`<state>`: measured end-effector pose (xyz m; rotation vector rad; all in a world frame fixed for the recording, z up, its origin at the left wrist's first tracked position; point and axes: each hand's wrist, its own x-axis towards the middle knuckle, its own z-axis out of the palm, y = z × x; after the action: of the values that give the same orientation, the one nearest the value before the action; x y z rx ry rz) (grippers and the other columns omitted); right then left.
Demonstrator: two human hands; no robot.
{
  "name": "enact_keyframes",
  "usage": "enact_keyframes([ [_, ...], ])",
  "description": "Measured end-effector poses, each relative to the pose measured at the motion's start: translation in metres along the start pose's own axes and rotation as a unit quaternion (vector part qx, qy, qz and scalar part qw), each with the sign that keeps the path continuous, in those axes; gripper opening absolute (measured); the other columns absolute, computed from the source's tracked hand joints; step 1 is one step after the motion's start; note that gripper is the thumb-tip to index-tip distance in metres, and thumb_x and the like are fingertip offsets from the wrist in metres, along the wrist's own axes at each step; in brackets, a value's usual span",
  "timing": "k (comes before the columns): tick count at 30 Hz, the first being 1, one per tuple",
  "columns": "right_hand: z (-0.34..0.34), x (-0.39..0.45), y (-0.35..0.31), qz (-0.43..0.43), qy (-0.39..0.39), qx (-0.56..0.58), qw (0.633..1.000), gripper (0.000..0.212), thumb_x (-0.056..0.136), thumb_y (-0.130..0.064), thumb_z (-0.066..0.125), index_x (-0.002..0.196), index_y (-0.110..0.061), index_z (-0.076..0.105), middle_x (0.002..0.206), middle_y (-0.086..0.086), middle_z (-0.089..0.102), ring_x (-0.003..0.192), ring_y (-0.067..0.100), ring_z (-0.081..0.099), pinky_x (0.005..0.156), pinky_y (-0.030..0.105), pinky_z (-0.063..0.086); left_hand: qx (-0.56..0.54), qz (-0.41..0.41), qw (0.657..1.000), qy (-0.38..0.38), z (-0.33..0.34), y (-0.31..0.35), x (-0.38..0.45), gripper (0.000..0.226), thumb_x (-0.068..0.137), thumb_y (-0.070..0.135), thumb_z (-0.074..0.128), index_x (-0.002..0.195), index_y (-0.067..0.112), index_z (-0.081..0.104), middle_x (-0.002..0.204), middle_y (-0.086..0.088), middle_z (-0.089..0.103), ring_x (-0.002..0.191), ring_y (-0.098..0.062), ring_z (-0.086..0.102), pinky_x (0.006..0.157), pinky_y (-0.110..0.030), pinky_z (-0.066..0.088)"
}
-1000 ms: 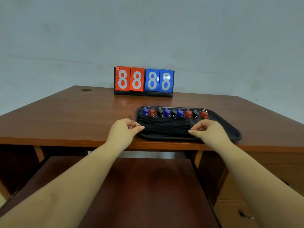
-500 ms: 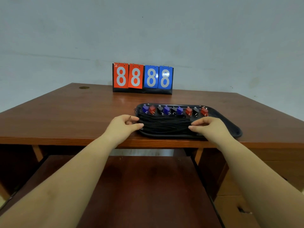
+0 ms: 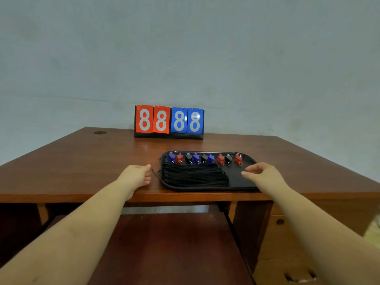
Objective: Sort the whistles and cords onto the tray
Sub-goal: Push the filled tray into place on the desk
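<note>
Resting on the wooden desk (image 3: pixel 82 167) just beside the black tray (image 3: pixel 249 161), left hand (image 3: pixel 136 176) with fingers loosely curled, seemingly pinching a thin cord end, though too small to tell for sure. Hovering over the tray's right part, right hand (image 3: pixel 262 173), fingers relaxed, holding nothing. Between both, black cords (image 3: pixel 195 175) bundled on the tray; behind, whistles (image 3: pixel 205 159) in a row. Scoreboard (image 3: pixel 169 121) at back.

tray (image 3: pixel 249 160) near-right corner: behind right hand (image 3: pixel 262 174) | cord ends: blurred
</note>
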<state>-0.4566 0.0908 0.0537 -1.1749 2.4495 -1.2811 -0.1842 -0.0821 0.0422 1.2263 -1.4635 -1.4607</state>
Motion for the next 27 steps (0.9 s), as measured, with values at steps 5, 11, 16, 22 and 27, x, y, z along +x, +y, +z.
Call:
enact_keyframes([
  [5, -0.015, 0.026, 0.024, 0.059, 0.038, -0.085, 0.994, 0.044, 0.084, -0.038, 0.066, 0.122, -0.018, 0.058, 0.12, 0.007, 0.063, 0.107, 0.026, 0.059, 0.09, 0.041, 0.052, 0.053, -0.049, 0.997, 0.03, 0.01, 0.007, 0.016, 0.041, 0.101, 0.019, 0.035, 0.131, -0.008, 0.043, 0.129, -0.024, 0.054, 0.113, -0.035, 0.056, 0.086, -0.034, 0.047],
  [11, -0.013, 0.057, 0.041, 0.119, 0.012, -0.075, 0.99, 0.06, 0.089, -0.034, 0.062, 0.138, -0.006, 0.043, 0.135, 0.016, 0.052, 0.12, 0.034, 0.052, 0.096, 0.042, 0.045, 0.357, 0.087, 0.928, 0.055, 0.007, -0.008, 0.038, 0.046, 0.1, 0.04, 0.031, 0.086, 0.011, 0.065, 0.084, -0.012, 0.069, 0.07, -0.027, 0.062, 0.077, -0.037, 0.049],
  [16, -0.009, 0.076, 0.047, 0.193, 0.017, -0.061, 0.979, 0.04, 0.092, -0.033, 0.057, 0.115, 0.0, 0.06, 0.101, 0.018, 0.064, 0.087, 0.031, 0.06, 0.071, 0.036, 0.049, 0.352, 0.089, 0.931, 0.022, 0.014, -0.003, 0.039, 0.039, 0.096, 0.044, 0.042, 0.094, 0.013, 0.065, 0.094, -0.008, 0.068, 0.072, -0.019, 0.059, 0.072, -0.033, 0.045],
  [22, -0.002, 0.075, 0.059, 0.147, 0.044, -0.075, 0.985, 0.023, 0.092, -0.02, 0.049, 0.083, -0.007, 0.066, 0.076, 0.013, 0.062, 0.072, 0.031, 0.058, 0.059, 0.031, 0.041, 0.261, 0.067, 0.963, 0.006, 0.009, -0.002, 0.039, 0.03, 0.094, 0.03, 0.053, 0.113, 0.01, 0.066, 0.064, -0.004, 0.055, 0.06, -0.017, 0.049, 0.057, -0.027, 0.037],
  [27, -0.009, 0.056, 0.047, 0.124, 0.056, -0.059, 0.989, 0.02, 0.091, -0.012, 0.051, 0.091, 0.0, 0.067, 0.069, 0.01, 0.058, 0.067, 0.025, 0.052, 0.06, 0.033, 0.041, 0.215, 0.053, 0.975, 0.002, 0.006, -0.002, 0.033, 0.024, 0.094, 0.027, 0.053, 0.101, 0.009, 0.068, 0.069, -0.009, 0.058, 0.063, -0.02, 0.05, 0.063, -0.029, 0.044],
])
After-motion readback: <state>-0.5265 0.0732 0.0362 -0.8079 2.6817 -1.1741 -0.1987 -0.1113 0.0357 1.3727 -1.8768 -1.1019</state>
